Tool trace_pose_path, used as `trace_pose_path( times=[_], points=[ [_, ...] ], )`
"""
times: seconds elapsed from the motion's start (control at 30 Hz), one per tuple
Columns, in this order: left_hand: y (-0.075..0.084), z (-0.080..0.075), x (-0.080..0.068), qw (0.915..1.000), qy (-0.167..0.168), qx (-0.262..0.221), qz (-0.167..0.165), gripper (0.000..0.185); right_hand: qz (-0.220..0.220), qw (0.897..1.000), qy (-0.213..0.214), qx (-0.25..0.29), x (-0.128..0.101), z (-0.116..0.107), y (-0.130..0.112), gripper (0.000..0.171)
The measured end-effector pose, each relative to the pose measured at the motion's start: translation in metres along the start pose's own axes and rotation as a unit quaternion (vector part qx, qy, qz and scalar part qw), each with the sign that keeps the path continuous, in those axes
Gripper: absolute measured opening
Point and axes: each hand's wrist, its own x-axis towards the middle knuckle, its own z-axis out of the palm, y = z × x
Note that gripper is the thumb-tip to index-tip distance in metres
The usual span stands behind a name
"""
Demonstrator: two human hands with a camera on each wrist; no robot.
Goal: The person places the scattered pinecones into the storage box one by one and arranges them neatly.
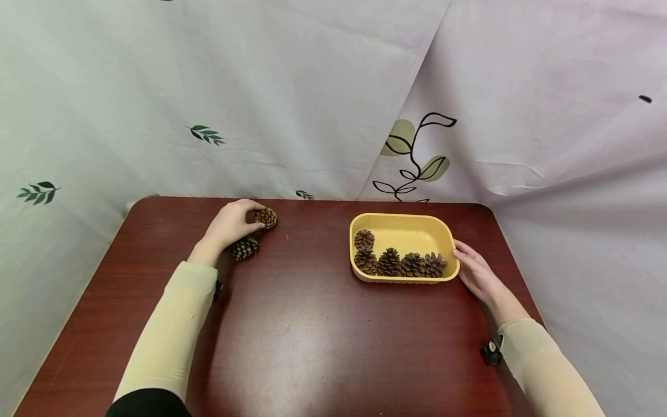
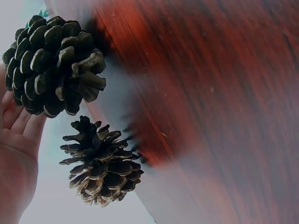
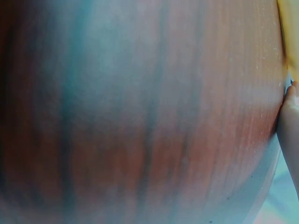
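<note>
A: Pine cone (image 1: 266,218) — the rounder one, well to the left of the yellow tray (image 1: 402,222), near the table's (image 1: 312,336) far edge. The left hand (image 1: 229,222) has its fingers curled round it, thumb and fingertips closing on its sides.

B: And the second one just beside it?

A: A darker pine cone (image 1: 245,248) lies loose on the table under the wrist, a little nearer the person than the held one, also well left of the tray. In the left wrist view both show close up: the held cone (image 2: 53,65) against the fingers (image 2: 18,126), the loose one (image 2: 100,161) below it with its scales spread wide.

B: How would it handle, do you think?

A: Light and stiff, I'd judge — dry woody scales, rough enough not to slip, though the tips look brittle and could snap under a hard squeeze. Best taken round the broad middle, fingers settling between scales, not by one scale.

B: The other hand?

A: The right hand (image 1: 476,272) rests against the tray's right end, fingers fairly straight and touching the rim, holding nothing. The right wrist view shows only a fingertip (image 3: 290,107) by the yellow edge.

B: What's in the tray?

A: Five cones (image 1: 398,262), lined along its near wall and left end.
</note>
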Motion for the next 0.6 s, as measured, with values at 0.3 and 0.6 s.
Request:
trace_pose_path(
  times=[0.3,0.6],
  points=[
    [0.005,0.001,0.002,1.0,0.007,-0.002,0.003,0.046,0.001,1.0,-0.001,-0.002,0.0,-0.001,0.001,0.038],
    [0.022,0.003,0.008,0.9996,0.018,-0.008,0.022,0.047,0.003,1.0,-0.002,-0.007,0.0,-0.002,0.001,0.038]
  ],
)
